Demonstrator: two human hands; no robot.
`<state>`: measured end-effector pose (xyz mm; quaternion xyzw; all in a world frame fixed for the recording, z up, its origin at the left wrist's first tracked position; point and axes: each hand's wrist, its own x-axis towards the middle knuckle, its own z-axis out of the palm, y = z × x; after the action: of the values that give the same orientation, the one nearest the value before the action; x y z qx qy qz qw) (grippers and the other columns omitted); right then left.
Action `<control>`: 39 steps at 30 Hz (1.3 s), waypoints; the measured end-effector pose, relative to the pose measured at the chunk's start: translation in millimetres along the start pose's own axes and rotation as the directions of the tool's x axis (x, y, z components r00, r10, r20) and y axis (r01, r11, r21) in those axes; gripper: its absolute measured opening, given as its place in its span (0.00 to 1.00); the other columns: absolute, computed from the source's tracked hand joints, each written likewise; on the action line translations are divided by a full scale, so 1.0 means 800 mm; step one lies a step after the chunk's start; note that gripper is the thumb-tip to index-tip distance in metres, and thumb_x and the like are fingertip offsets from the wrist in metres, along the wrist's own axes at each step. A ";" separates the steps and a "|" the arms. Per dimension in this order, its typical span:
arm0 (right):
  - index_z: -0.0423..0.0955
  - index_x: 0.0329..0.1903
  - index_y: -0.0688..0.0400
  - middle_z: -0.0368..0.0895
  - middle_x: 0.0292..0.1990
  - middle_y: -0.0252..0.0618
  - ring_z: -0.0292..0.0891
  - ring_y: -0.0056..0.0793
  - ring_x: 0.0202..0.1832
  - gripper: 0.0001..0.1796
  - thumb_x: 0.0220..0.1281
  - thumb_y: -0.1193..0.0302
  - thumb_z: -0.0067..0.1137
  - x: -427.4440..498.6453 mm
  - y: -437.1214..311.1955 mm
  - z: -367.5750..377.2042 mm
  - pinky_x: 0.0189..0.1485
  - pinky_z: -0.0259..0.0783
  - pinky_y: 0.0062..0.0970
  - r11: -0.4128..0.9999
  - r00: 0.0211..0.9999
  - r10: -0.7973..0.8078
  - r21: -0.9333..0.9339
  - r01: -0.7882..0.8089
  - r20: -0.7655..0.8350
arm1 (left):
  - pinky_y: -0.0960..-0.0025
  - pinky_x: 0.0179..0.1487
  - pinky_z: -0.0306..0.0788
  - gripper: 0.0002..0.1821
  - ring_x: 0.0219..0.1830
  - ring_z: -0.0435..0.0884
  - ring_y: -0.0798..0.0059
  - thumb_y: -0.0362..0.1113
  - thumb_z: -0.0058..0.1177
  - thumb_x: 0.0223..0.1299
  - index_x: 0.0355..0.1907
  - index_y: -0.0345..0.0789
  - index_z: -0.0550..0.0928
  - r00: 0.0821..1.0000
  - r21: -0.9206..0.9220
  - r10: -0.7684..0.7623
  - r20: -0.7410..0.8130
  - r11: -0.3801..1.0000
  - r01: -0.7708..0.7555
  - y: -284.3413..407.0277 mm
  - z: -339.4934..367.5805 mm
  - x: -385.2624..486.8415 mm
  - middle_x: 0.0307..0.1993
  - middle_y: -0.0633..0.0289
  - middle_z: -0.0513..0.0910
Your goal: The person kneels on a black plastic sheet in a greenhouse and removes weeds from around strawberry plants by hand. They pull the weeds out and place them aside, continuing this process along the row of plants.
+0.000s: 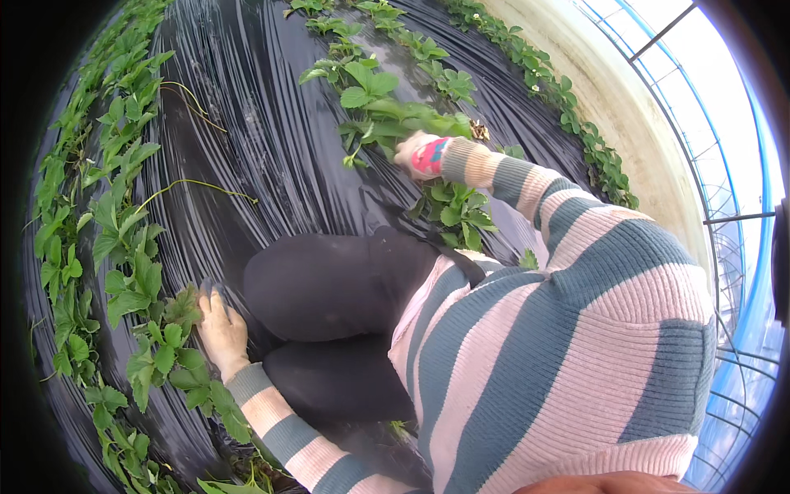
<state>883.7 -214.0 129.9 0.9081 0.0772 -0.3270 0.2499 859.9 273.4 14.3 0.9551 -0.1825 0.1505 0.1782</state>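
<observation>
My left hand [222,336], in a pale glove with dark fingertips, is low at the left beside a strawberry plant [163,358]. Its fingers meet a leaf tinged reddish brown [183,307]; whether they grip it is unclear. At the upper middle, my right hand [423,155], in a pale glove with a pink and blue patch, reaches into another strawberry plant [370,89]. Motion blurs this hand and the leaves by it, and its fingertips are hidden. A dry brown leaf [479,130] is just above the right wrist.
Black plastic mulch film [247,123] covers the ground between rows of strawberry plants. Thin runners [203,181] lie across it from the left row. My bent knees [308,287] are between the rows. A pale strip [642,123] and the greenhouse frame [710,123] stand at the right.
</observation>
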 end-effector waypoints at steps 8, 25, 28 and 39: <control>0.71 0.66 0.46 0.75 0.61 0.39 0.78 0.45 0.55 0.31 0.55 0.71 0.57 -0.032 0.012 0.032 0.57 0.76 0.37 0.985 0.997 0.083 0.152 -0.082 0.001 | 0.56 0.68 0.66 0.20 0.65 0.70 0.53 0.32 0.51 0.57 0.54 0.35 0.79 0.982 -0.031 -0.099 0.162 0.994 0.105 -0.002 0.012 0.015 0.63 0.57 0.74; 0.83 0.44 0.54 0.86 0.41 0.40 0.84 0.38 0.44 0.16 0.51 0.65 0.64 0.060 -0.022 0.016 0.43 0.79 0.36 0.990 0.997 0.063 -0.129 -0.057 0.041 | 0.60 0.65 0.68 0.19 0.61 0.76 0.57 0.33 0.54 0.52 0.50 0.41 0.83 0.995 -0.165 -0.096 -0.003 0.982 0.094 -0.034 0.021 0.006 0.58 0.59 0.80; 0.83 0.43 0.55 0.86 0.39 0.39 0.84 0.38 0.43 0.16 0.50 0.65 0.65 0.068 -0.030 0.019 0.42 0.79 0.37 0.988 0.996 0.021 -0.153 -0.007 0.090 | 0.62 0.65 0.69 0.19 0.60 0.77 0.59 0.33 0.54 0.51 0.48 0.44 0.84 0.978 -0.262 -0.176 0.108 0.944 0.199 -0.031 0.011 0.012 0.57 0.60 0.81; 0.84 0.35 0.49 0.85 0.29 0.35 0.81 0.33 0.34 0.08 0.58 0.65 0.58 0.040 -0.058 0.001 0.33 0.74 0.32 0.927 0.989 -0.117 -0.348 0.143 0.096 | 0.59 0.57 0.73 0.15 0.52 0.82 0.57 0.38 0.53 0.58 0.49 0.47 0.84 0.982 -0.244 -0.134 0.130 0.956 0.163 -0.020 -0.006 0.011 0.49 0.56 0.84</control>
<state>893.6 -175.0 90.0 0.8287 0.1854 -0.3566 0.3895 873.3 286.7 16.7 0.9425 -0.1376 0.0583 0.2991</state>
